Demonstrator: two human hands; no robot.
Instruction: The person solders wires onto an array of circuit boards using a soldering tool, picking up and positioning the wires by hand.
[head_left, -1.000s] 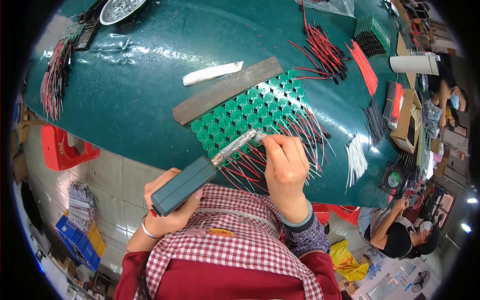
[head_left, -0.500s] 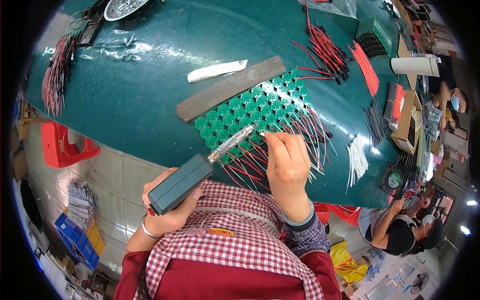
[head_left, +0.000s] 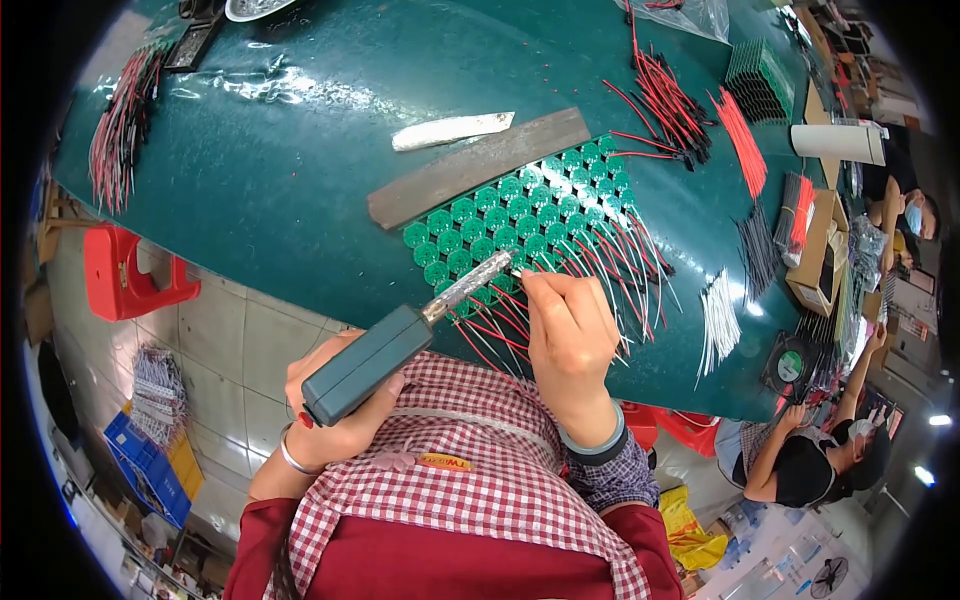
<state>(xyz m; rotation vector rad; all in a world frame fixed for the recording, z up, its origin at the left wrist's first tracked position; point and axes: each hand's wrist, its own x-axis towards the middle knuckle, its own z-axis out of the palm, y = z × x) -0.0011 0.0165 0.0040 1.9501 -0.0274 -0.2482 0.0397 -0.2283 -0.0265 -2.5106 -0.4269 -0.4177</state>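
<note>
My left hand [head_left: 340, 432] is wrapped round the dark green boxy handle of a soldering iron [head_left: 368, 364]. Its silvery shaft slants up and right, and the tip is over a panel of small round green circuit boards [head_left: 470, 228]. Close beside the tip, my right hand [head_left: 572, 335] pinches a thin wire [head_left: 517, 272] with a pale end at the panel. Most of that wire is hidden by the fingers. Red and white wires [head_left: 630, 265] fan out from the panel's right and near rows. Along the panel's far edge lies a dark flat wooden bar [head_left: 480, 168].
A white wrapped stick [head_left: 452, 131] lies beyond the bar. Bundles of red-black wires [head_left: 668, 105], red tubes [head_left: 740, 145] and white wires [head_left: 718, 322] lie to the right, near stacked green panels [head_left: 760, 82]. Another wire bundle [head_left: 125, 130] lies far left. A co-worker [head_left: 810, 460] sits at right.
The panel, bar and tabletop have shifted slightly right in the picture. Both hands stay almost where they were, with the iron's tip still close to my right fingertips.
</note>
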